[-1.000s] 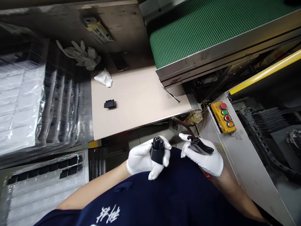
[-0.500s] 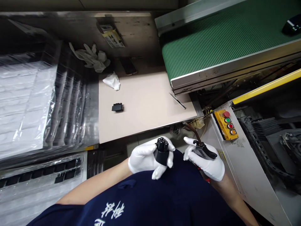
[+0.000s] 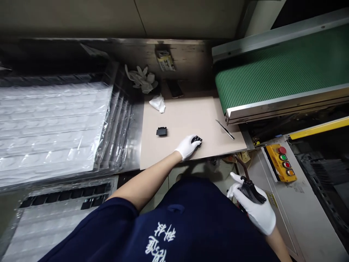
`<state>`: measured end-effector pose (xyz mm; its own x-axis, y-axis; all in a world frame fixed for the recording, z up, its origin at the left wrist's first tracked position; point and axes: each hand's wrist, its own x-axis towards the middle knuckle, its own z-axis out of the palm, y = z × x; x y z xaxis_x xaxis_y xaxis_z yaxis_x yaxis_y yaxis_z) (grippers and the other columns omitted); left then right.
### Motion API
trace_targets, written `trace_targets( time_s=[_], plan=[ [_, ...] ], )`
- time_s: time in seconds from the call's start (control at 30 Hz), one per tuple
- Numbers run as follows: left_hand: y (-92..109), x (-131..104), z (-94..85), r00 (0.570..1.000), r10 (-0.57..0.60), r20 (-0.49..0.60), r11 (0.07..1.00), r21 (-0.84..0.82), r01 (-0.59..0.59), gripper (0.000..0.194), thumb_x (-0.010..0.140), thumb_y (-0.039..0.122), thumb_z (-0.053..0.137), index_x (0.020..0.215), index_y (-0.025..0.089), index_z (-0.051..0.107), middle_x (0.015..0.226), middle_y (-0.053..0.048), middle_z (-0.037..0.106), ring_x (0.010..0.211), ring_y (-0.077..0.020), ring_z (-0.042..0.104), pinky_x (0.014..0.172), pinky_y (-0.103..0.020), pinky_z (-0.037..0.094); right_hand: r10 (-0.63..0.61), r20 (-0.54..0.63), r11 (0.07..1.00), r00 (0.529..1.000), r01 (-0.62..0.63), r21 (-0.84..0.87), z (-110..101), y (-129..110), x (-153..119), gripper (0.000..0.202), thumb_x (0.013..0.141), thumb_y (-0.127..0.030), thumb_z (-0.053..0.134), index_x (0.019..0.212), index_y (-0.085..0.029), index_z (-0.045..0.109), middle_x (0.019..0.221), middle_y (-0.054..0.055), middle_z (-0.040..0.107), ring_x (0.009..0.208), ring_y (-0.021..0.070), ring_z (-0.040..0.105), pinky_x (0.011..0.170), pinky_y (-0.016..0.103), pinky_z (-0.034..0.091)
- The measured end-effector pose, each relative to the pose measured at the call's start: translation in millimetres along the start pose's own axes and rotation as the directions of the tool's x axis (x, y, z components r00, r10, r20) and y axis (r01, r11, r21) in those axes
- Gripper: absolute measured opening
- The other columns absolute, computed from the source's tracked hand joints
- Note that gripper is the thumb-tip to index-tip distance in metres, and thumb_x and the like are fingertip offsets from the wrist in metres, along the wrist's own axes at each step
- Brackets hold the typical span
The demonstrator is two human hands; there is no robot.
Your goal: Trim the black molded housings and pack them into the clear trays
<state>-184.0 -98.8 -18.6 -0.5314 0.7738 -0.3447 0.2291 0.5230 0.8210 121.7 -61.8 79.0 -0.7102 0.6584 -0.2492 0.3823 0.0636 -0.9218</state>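
My left hand (image 3: pixel 187 146), in a white glove, is closed around a black plastic part (image 3: pixel 198 139) at the front of the beige board (image 3: pixel 177 153). The glove hides much of that part. A second black plastic part (image 3: pixel 161 131) lies on the board to its left. Low on the right, my gloved right hand (image 3: pixel 261 214) grips an air blow gun (image 3: pixel 251 191) with a bent metal nozzle tube pointing up. To the right of my left hand, a slim pen-like metal tool (image 3: pixel 225 129) rests on the board.
A green conveyor belt (image 3: pixel 261 80) reaches over the right back. Plastic-wrapped trays (image 3: pixel 54 127) are stacked at left; a lower tray (image 3: pixel 46 229) holds several black parts. A crumpled white cloth (image 3: pixel 158 103), gloves (image 3: pixel 143 79) and a phone (image 3: pixel 174 88) lie behind. A yellow button box (image 3: pixel 282 163) sits at right.
My left hand has moved from in front of my body forward to the board, taking the black part along. My right hand still holds the air blow gun. The view has shifted.
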Motion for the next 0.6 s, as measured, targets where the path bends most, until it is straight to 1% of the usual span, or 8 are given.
trace_targets(
  time_s=[0.1,0.2,0.27,0.3,0.37,0.43,0.5,0.6],
  plan=[
    [-17.0,22.6,-14.6,0.991,0.005,-0.135,0.989,0.148,0.015,0.033,0.094,0.042,0.066,0.115,0.017,0.066,0.121,-0.010,0.066,0.110,-0.0248,0.063,0.098,-0.049,0.051,0.031,-0.032,0.999,0.999,-0.033,-0.037,3.9,3.0,-3.0,0.027,0.089,-0.047,0.068,0.075,-0.024,0.075,0.089,0.010,0.077,0.115,0.0332,0.069,0.109,0.047,0.049],
    [-32.8,23.7,-47.3,0.942,-0.035,-0.333,0.967,0.228,0.117,0.049,0.094,0.049,0.063,0.129,0.016,0.060,0.138,-0.016,0.057,0.127,-0.0325,0.054,0.107,-0.054,0.043,0.095,-0.047,0.995,0.994,-0.097,-0.037,6.3,5.9,-4.9,0.030,0.090,-0.049,0.066,0.076,-0.023,0.074,0.092,0.010,0.077,0.120,0.0328,0.067,0.109,0.044,0.049],
    [-44.8,22.5,-75.2,0.878,-0.102,-0.468,0.946,0.228,0.232,0.055,0.096,0.051,0.057,0.135,0.012,0.056,0.147,-0.023,0.049,0.137,-0.0379,0.046,0.110,-0.056,0.041,0.119,-0.041,0.992,0.992,-0.121,-0.037,7.0,8.0,-4.9,0.030,0.090,-0.048,0.066,0.077,-0.022,0.073,0.091,0.009,0.077,0.113,0.0306,0.070,0.108,0.042,0.050],
    [-51.0,22.9,-88.2,0.848,-0.149,-0.510,0.931,0.216,0.293,0.056,0.096,0.051,0.056,0.135,0.010,0.056,0.146,-0.024,0.049,0.137,-0.0389,0.046,0.109,-0.056,0.042,0.128,-0.030,0.991,0.991,-0.129,-0.034,7.2,9.3,-4.4,0.029,0.090,-0.047,0.066,0.077,-0.022,0.072,0.089,0.008,0.076,0.107,0.0291,0.072,0.106,0.040,0.051],
    [-62.4,25.4,-107.5,0.816,-0.241,-0.526,0.902,0.189,0.388,0.052,0.094,0.052,0.060,0.127,0.011,0.061,0.136,-0.021,0.058,0.128,-0.0356,0.055,0.104,-0.055,0.047,0.148,-0.001,0.989,0.989,-0.148,-0.027,7.9,12.9,-1.9,0.028,0.090,-0.047,0.065,0.080,-0.021,0.072,0.083,0.007,0.075,0.091,0.0257,0.074,0.097,0.039,0.056],
    [-70.7,28.8,-114.6,0.817,-0.304,-0.490,0.885,0.172,0.432,0.044,0.092,0.051,0.065,0.116,0.014,0.065,0.122,-0.013,0.067,0.113,-0.0288,0.064,0.099,-0.052,0.051,0.179,0.026,0.984,0.983,-0.179,-0.023,9.0,19.1,2.0,0.027,0.090,-0.045,0.064,0.091,-0.020,0.073,0.081,0.006,0.076,0.079,0.0238,0.074,0.086,0.038,0.060],
    [-74.5,30.8,-110.3,0.823,-0.330,-0.462,0.885,0.151,0.440,0.038,0.093,0.048,0.066,0.112,0.015,0.067,0.114,-0.009,0.070,0.105,-0.0245,0.067,0.095,-0.049,0.054,0.208,0.047,0.978,0.977,-0.206,-0.034,10.1,29.3,6.4,0.036,0.087,-0.044,0.066,0.110,-0.017,0.073,0.088,0.007,0.078,0.079,0.0242,0.075,0.082,0.039,0.062],
    [-73.0,28.5,-92.9,0.822,-0.334,-0.461,0.903,0.092,0.419,0.036,0.095,0.044,0.065,0.117,0.015,0.065,0.116,-0.009,0.069,0.104,-0.0235,0.067,0.092,-0.046,0.056,0.242,0.083,0.964,0.967,-0.231,-0.130,8.4,53.0,11.8,0.049,0.084,-0.040,0.067,0.127,-0.016,0.069,0.112,0.010,0.078,0.100,0.0265,0.075,0.097,0.042,0.059]
  ],
)
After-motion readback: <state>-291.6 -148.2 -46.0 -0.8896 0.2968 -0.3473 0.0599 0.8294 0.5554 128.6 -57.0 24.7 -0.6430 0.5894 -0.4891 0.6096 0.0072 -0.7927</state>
